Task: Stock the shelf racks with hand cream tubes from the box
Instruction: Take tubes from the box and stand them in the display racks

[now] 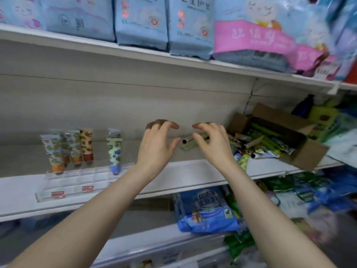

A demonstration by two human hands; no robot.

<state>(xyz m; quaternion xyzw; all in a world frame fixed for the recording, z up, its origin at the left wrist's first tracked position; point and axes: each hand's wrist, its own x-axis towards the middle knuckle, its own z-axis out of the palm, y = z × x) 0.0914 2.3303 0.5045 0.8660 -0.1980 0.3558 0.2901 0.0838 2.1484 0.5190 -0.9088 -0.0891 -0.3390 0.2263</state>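
- Two pale green, black-capped hand cream tubes (187, 146) lie between our left hand (157, 145) and right hand (213, 145), partly under the right
- Both spread, holding nothing

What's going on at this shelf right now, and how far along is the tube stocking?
A person is stocking hand cream with both bare hands over the white middle shelf. The left hand is open and empty. The right hand spreads its fingers over pale green black-capped tubes lying loose on the shelf; no grip is visible. The clear acrylic rack at left holds a few patterned tubes upright, its front rows bare. The open cardboard box at right holds many more.
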